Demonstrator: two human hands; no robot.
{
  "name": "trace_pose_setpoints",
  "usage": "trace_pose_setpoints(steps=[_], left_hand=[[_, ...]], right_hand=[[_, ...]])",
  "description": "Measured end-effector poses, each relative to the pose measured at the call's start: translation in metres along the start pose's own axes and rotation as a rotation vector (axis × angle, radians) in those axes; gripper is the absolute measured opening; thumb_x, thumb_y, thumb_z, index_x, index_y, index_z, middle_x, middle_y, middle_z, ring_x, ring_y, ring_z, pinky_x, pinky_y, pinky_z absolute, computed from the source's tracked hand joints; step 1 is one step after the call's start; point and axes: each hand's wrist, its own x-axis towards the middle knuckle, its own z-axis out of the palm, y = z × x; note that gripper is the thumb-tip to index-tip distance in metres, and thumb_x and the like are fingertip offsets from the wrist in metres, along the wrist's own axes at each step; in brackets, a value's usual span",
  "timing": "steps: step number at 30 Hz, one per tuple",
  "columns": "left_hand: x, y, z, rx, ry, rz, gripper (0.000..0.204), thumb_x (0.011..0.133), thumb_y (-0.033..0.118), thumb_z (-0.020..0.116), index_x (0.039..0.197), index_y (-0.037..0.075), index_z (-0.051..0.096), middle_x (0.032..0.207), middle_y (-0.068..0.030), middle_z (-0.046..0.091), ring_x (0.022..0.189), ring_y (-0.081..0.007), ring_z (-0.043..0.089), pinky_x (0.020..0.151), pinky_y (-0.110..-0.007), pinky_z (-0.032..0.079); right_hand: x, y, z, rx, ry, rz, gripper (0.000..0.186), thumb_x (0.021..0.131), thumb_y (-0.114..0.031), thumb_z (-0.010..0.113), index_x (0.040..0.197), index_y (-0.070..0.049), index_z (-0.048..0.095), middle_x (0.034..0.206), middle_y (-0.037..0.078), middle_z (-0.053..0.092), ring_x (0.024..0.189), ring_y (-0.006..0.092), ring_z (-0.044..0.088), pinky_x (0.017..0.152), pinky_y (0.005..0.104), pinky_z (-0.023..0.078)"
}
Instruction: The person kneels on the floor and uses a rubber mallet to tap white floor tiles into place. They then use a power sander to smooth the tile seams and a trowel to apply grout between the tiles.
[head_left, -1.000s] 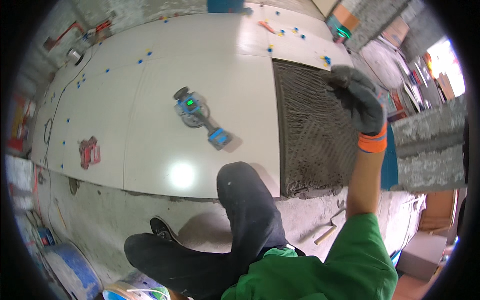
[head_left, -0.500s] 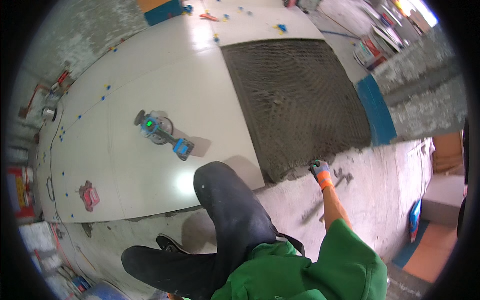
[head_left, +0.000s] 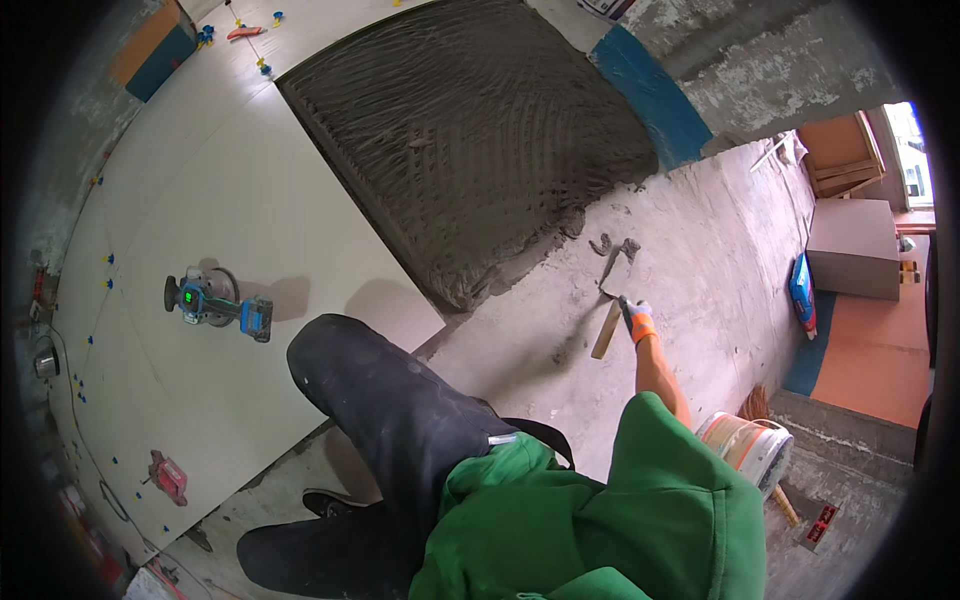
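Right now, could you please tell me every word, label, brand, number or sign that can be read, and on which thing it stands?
None reads clearly.
Green display on the blue-and-grey tool: too small.
Blue bag at right: print too small.
Red label at lower right: marks too small.
Trowel by the right hand: no lettering visible.

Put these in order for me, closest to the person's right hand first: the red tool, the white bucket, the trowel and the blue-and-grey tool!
In the head view, from the right hand:
1. Trowel, right at the hand.
2. White bucket, lower right.
3. Blue-and-grey tool, left, on the pale tiles.
4. Red tool, farthest left, on the tiles too.
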Motion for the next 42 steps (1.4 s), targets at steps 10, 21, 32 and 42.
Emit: trace_pose_setpoints(steps=[10, 21, 32, 42], left_hand=[[-0.014, -0.008, -0.023, -0.005, 0.045, -0.034, 0.044, 0.088, 0.014, 0.046, 0.127, -0.005, 0.045, 0.130, -0.0183, 0.046, 0.122, -0.0273, 0.043, 0.104, -0.035, 0.031], [-0.050, -0.045, -0.094, -0.018, 0.112, -0.055, 0.044, 0.089, 0.017, 0.046, 0.127, -0.005, 0.044, 0.131, -0.0180, 0.046, 0.122, -0.0265, 0.043, 0.103, -0.035, 0.032], [-0.089, -0.027, -0.195, -0.127, 0.345, 0.058, 0.045, 0.090, 0.019, 0.047, 0.127, -0.006, 0.044, 0.131, -0.0176, 0.046, 0.122, -0.0258, 0.043, 0.103, -0.035, 0.032], [-0.122, 0.086, -0.162, 0.370, 0.334, 0.649, 0.053, 0.070, 0.005, 0.061, 0.121, 0.001, 0.050, 0.124, -0.0199, 0.050, 0.118, -0.0367, 0.045, 0.100, -0.045, 0.036]], right_hand=[[-0.009, 0.007, 0.063, 0.750, 0.026, 0.171, 0.015, 0.074, -0.007, 0.066, 0.082, -0.002, 0.054, 0.063, 0.009, 0.055, 0.048, 0.0237, 0.055, 0.043, 0.0388, 0.049], [-0.056, -0.284, -0.179, 0.444, 0.374, -0.813, 0.038, 0.077, -0.033, 0.072, 0.095, 0.000, 0.063, 0.089, 0.010, 0.066, 0.077, 0.0163, 0.061, 0.070, 0.0291, 0.048], [-0.071, -0.318, -0.012, -0.497, 0.143, -0.829, 0.028, 0.077, -0.023, 0.065, 0.089, 0.002, 0.062, 0.080, 0.012, 0.064, 0.060, 0.0222, 0.061, 0.054, 0.0347, 0.048], [-0.161, -0.211, 0.017, -0.144, -0.621, -0.506, 0.025, 0.083, -0.032, 0.060, 0.090, -0.009, 0.062, 0.056, 0.002, 0.050, 0.046, 0.0143, 0.047, 0.039, 0.0302, 0.037]])
